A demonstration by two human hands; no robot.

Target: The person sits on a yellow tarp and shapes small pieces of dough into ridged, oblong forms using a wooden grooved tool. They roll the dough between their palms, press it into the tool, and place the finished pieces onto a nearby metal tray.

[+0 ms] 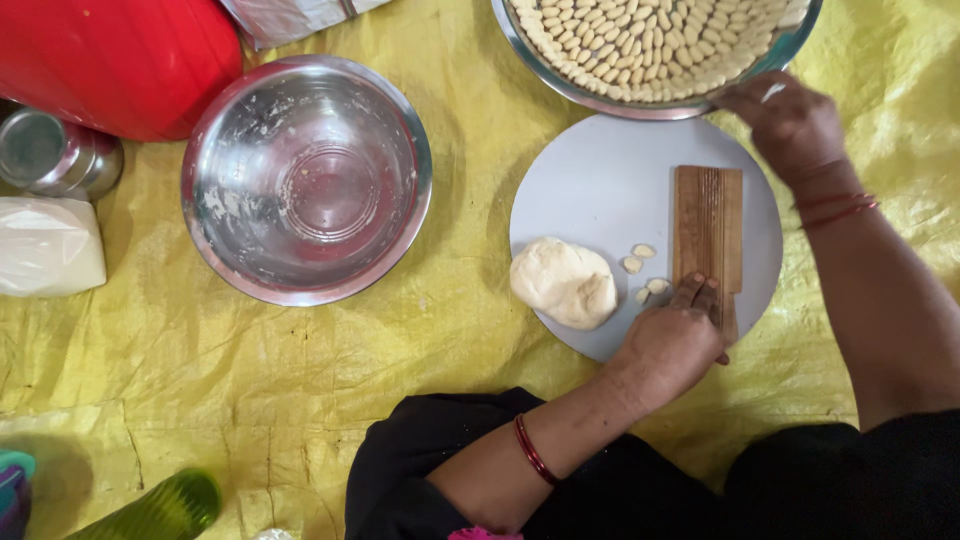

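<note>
Left hand: my left hand (672, 338) rests curled on the lower end of the ridged wooden board (708, 235), fingers pressing on it, gripping nothing that I can see
Right hand: my right hand (785, 118) reaches the rim of the tray of shaped pieces (655, 45), fingers pinched; I cannot tell what they hold
Board: lies on the round grey plate (590, 175)
Dough: a pale ball of dough (563, 283) sits on the plate, left of the board, a few small pieces (640, 262) between them
Bowl: an empty steel bowl (305, 180) stands well to the left on the yellow sheet (450, 330)
</note>
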